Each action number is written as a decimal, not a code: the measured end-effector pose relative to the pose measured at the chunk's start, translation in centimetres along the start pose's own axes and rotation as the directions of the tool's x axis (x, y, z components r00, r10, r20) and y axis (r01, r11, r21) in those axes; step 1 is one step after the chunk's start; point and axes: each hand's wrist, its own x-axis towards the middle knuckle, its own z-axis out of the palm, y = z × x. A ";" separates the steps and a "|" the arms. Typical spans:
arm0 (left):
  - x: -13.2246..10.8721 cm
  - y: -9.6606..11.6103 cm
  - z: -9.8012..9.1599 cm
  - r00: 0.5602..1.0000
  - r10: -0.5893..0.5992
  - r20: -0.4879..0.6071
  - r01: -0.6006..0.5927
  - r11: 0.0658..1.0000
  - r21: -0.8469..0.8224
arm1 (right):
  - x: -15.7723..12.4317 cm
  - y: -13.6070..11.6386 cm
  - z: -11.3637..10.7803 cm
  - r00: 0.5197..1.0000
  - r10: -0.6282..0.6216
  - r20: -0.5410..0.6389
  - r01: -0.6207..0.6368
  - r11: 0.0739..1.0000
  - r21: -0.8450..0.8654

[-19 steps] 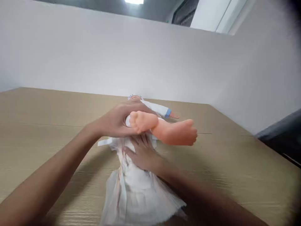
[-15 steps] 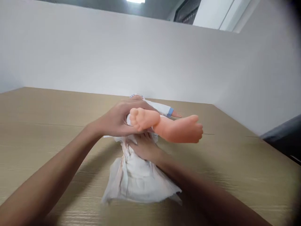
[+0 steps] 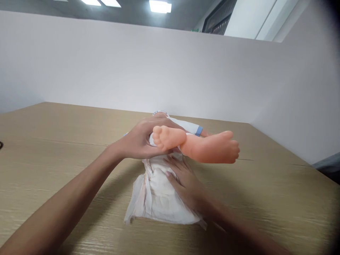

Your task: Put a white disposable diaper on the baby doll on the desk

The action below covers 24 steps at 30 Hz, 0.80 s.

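Observation:
A baby doll (image 3: 209,148) in a white garment with a blue cuff lies on the wooden table (image 3: 53,156), its bare feet pointing toward me. My left hand (image 3: 139,141) is closed around the doll's legs near the left foot and holds them lifted. Under the doll lies a white diaper (image 3: 155,196), spread toward me. My right hand (image 3: 184,179) lies flat on the diaper, fingers stretched out toward the doll's bottom.
A white partition wall (image 3: 132,71) stands behind the table's far edge and runs along its right side. A small dark object (image 3: 0,145) shows at the left edge. A dark surface (image 3: 329,166) lies beyond the table's right corner.
My right hand has slid back toward me along the diaper, and its fingers now lie flat. The diaper lies flatter. The view shifted slightly; the left hand keeps holding the legs up.

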 end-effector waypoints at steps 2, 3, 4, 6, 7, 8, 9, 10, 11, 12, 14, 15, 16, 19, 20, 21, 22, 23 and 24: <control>0.0 0.0 0.1 0.999 0.033 -0.006 -0.033 0.999 -0.013 | -2.5 0.3 -0.9 0.999 0.015 -0.035 -0.014 0.999 0.033; 0.0 0.0 0.2 0.999 0.045 -0.013 -0.046 0.999 -0.014 | -3.5 0.5 -1.4 0.998 0.015 -0.055 -0.012 0.999 0.050; 0.0 0.0 0.4 0.999 0.050 -0.021 -0.050 0.999 -0.010 | -4.4 0.7 -1.8 0.997 0.010 -0.078 -0.005 0.998 0.061; -0.1 0.1 0.7 0.999 0.043 -0.027 -0.043 0.999 -0.007 | -5.3 1.2 -2.5 0.988 0.013 -0.153 -0.003 0.998 0.065; -0.2 0.1 0.8 0.999 0.039 -0.025 -0.040 0.999 -0.007 | -5.5 1.4 -2.8 0.977 0.016 -0.213 -0.003 0.998 0.062; -0.3 0.1 1.0 0.999 0.040 -0.024 -0.040 0.999 -0.008 | -5.6 1.4 -3.0 0.959 0.019 -0.281 -0.003 0.998 0.057; -0.4 0.2 1.2 0.999 0.044 -0.023 -0.044 0.999 -0.011 | -5.5 1.3 -3.1 0.937 0.019 -0.348 -0.001 0.999 0.053; -0.6 0.2 1.4 0.999 0.047 -0.024 -0.047 0.999 -0.012 | -5.3 1.1 -3.3 0.915 0.015 -0.402 0.007 0.999 0.053; -0.8 0.2 1.5 0.998 0.049 -0.024 -0.049 0.999 -0.008 | -5.1 0.7 -3.4 0.897 0.004 -0.442 0.024 0.998 0.058; -1.0 0.2 1.7 0.999 0.047 -0.022 -0.047 0.999 0.000 | -4.8 0.2 -3.6 0.884 -0.012 -0.468 0.049 0.997 0.065; -1.4 0.3 2.1 0.999 0.048 -0.001 -0.048 0.999 0.008 | -4.2 -0.9 -4.1 0.872 -0.050 -0.487 0.106 0.991 0.088; -1.7 0.4 2.3 0.999 0.050 0.018 -0.050 0.999 0.007 | -3.9 -1.4 -4.5 0.870 -0.072 -0.487 0.137 0.986 0.099; -1.9 0.5 2.5 0.998 0.052 0.038 -0.052 0.999 0.001 | -3.6 -1.9 -4.8 0.871 -0.095 -0.482 0.167 0.980 0.108; -2.6 0.7 3.3 0.995 0.050 0.085 -0.049 0.999 -0.022 | -2.7 -3.0 -6.0 0.866 -0.185 -0.465 0.276 0.951 0.137; -2.8 0.8 3.6 0.994 0.052 0.092 -0.049 0.998 -0.027 | -2.4 -3.2 -6.3 0.862 -0.214 -0.460 0.312 0.938 0.149; -3.1 0.8 3.9 0.994 0.059 0.093 -0.056 0.998 -0.031 | -2.2 -3.3 -6.5 0.857 -0.241 -0.456 0.346 0.924 0.162; -3.3 0.9 4.1 0.993 0.067 0.097 -0.064 0.997 -0.032 | -2.0 -3.3 -6.6 0.854 -0.262 -0.449 0.373 0.911 0.177; -3.6 1.0 4.2 0.992 0.070 0.106 -0.068 0.997 -0.027 | -2.0 -3.2 -6.6 0.855 -0.280 -0.436 0.393 0.899 0.192; -3.9 1.1 4.1 0.991 0.062 0.122 -0.061 0.998 -0.015 | -2.0 -2.9 -6.6 0.859 -0.296 -0.418 0.406 0.891 0.202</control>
